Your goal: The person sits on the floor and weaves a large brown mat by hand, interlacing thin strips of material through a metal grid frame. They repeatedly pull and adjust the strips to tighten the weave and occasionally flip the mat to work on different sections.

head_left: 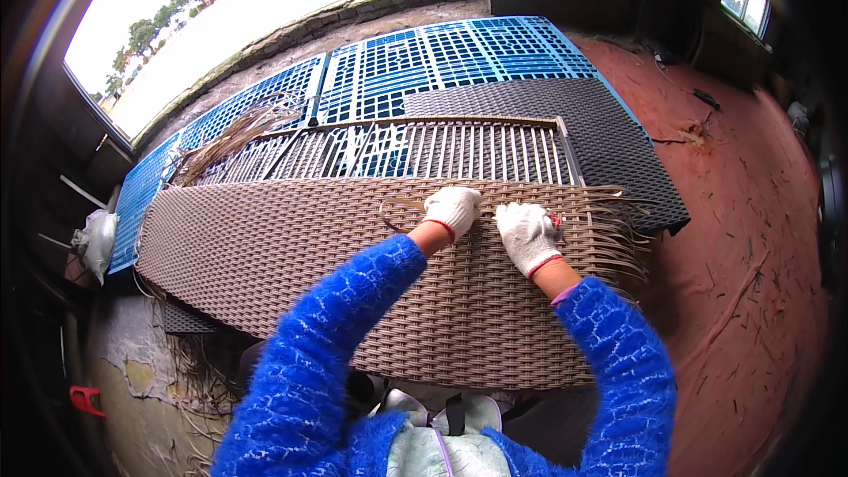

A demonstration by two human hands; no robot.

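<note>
Woven brown wicker panel [353, 274] is laid flat across centre frame, most of its width already woven; the weave edge sits at the panel's upper side. Loose strand loop [402, 208] is seen just left of the left hand [452, 209], free strand ends [618, 212] fan out at the right edge. Left hand, white-gloved, is pressed onto the weave edge, fingers curled on a strand; a closed grasp is judged, not fully visible. Right hand [527, 236] is closed on strands beside it; something small and red at the fingers cannot be identified. Step judged: weaving strands through the bare frame ribs [459, 150] above. Next move calls for strand tension and correct over-under order. Blue plastic pallets [424, 57] lie behind, upper centre.
</note>
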